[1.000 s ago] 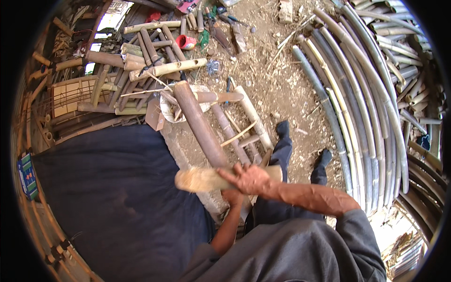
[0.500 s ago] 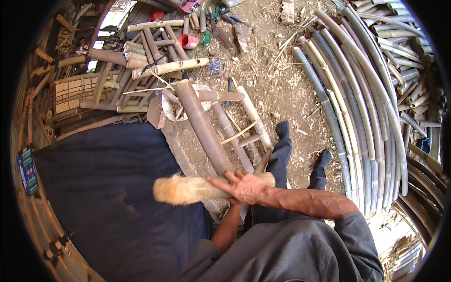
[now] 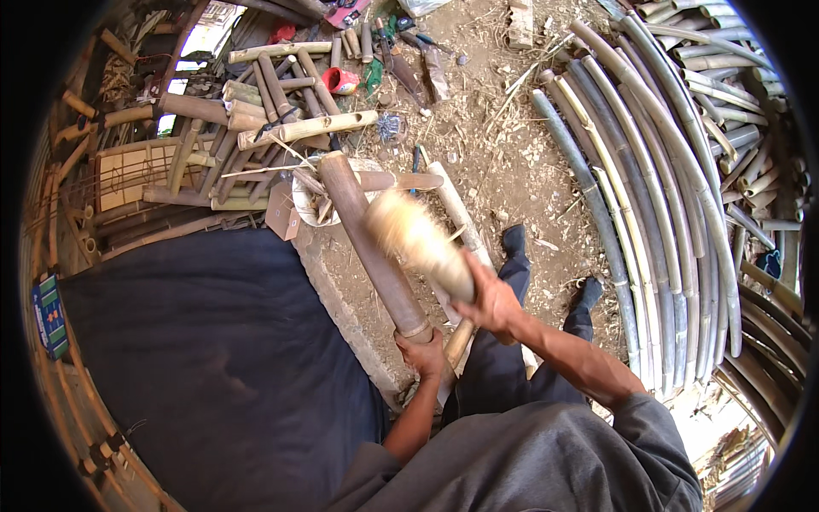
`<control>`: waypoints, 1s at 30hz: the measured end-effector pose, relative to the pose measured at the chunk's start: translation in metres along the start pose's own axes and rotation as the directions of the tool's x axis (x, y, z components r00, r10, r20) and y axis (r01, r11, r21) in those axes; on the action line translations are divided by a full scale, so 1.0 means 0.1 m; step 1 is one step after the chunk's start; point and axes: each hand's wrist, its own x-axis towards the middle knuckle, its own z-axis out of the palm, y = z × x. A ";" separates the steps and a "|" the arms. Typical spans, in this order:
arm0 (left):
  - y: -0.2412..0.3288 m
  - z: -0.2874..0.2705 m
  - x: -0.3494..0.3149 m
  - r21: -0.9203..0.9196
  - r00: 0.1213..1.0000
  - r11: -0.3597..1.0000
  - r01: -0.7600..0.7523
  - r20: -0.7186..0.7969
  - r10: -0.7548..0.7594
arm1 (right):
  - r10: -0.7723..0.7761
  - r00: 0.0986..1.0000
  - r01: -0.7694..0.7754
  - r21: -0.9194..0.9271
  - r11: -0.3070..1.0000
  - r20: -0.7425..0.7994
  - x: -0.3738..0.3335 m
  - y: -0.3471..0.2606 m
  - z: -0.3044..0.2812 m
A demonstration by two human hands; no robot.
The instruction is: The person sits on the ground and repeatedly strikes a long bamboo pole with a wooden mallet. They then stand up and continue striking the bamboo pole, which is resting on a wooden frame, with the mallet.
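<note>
My left hand (image 3: 421, 354) is wrapped round the near end of a thick brown bamboo pole (image 3: 368, 243), which slants away to the far left. In my right hand (image 3: 495, 299) is a wooden mallet (image 3: 418, 232) with a pale, frayed head; motion blurs it. The mallet's head overlaps the pole's right side in the picture, and I cannot tell whether they touch. Under the pole's far part, a bamboo crosspiece (image 3: 401, 181) runs to a pale bamboo upright (image 3: 459, 209). These look like parts of a low bamboo frame standing between the pole and my right leg.
A dark cloth (image 3: 213, 367) spreads over the left side. Long curved bamboo poles (image 3: 657, 188) lie stacked on the right. Cut bamboo pieces (image 3: 299, 128), a red container (image 3: 342, 81) and a white sack (image 3: 303, 205) sit at the far left. Shavings litter the dirt floor (image 3: 546, 213).
The mallet has swung from lying crosswise over the pole's near end to pointing far and left, with my right hand moving right and away. My left hand's grip has come into sight.
</note>
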 end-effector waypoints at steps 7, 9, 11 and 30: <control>0.04 -0.03 -0.01 -0.014 0.993 0.994 -0.111 -0.033 0.110 | 0.397 0.918 -0.381 0.318 0.868 0.015 1.22 -0.43 0.10; 0.08 -0.06 0.02 -0.032 0.995 0.995 -0.097 -0.011 0.097 | 0.285 0.958 -0.286 0.038 0.958 0.024 1.43 -0.47 0.36; 0.02 0.01 -0.02 -0.013 0.992 0.993 -0.115 -0.048 0.114 | 0.294 0.956 -0.295 0.033 0.955 0.021 1.36 -0.43 0.47; 0.07 0.17 -0.03 -0.833 0.944 0.465 0.299 0.328 -0.019 | -0.470 0.724 0.667 -0.339 0.663 0.504 -0.33 -0.94 0.20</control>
